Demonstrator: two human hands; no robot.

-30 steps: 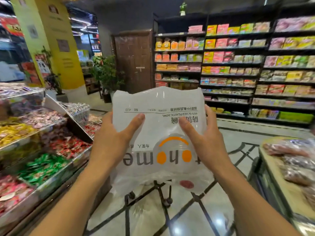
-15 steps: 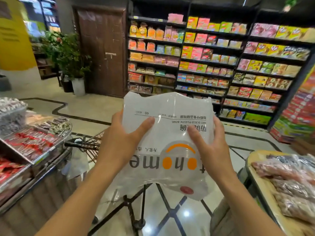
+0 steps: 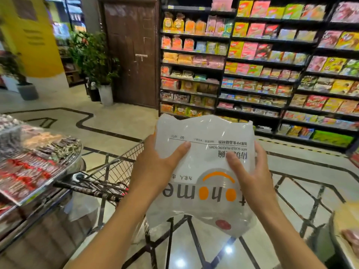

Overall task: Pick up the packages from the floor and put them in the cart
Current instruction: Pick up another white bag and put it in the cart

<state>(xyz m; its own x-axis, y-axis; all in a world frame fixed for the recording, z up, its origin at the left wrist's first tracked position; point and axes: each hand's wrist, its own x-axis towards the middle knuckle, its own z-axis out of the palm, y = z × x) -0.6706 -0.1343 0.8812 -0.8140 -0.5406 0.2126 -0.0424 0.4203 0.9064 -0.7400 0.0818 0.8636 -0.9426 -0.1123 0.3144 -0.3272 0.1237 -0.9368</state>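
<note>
A white plastic package (image 3: 206,136) with an orange and grey logo, printed upside down, is held up at chest height in front of me. My left hand (image 3: 155,169) grips its left side, thumb across the front. My right hand (image 3: 250,177) grips its right side. The wire shopping cart (image 3: 108,171) stands just left of and below the package, its dark handle (image 3: 87,189) toward me. Part of the cart is hidden behind my left arm and the package.
A candy display counter (image 3: 29,167) stands close on my left, touching the cart's side. Another display table edge (image 3: 345,226) is at the lower right. Stocked shelves (image 3: 252,65), a brown door (image 3: 134,51) and potted plants (image 3: 97,61) lie ahead across tiled floor.
My view has swung to the right and the cart has come into sight at the left. The package stays held in both hands, now a little right of centre.
</note>
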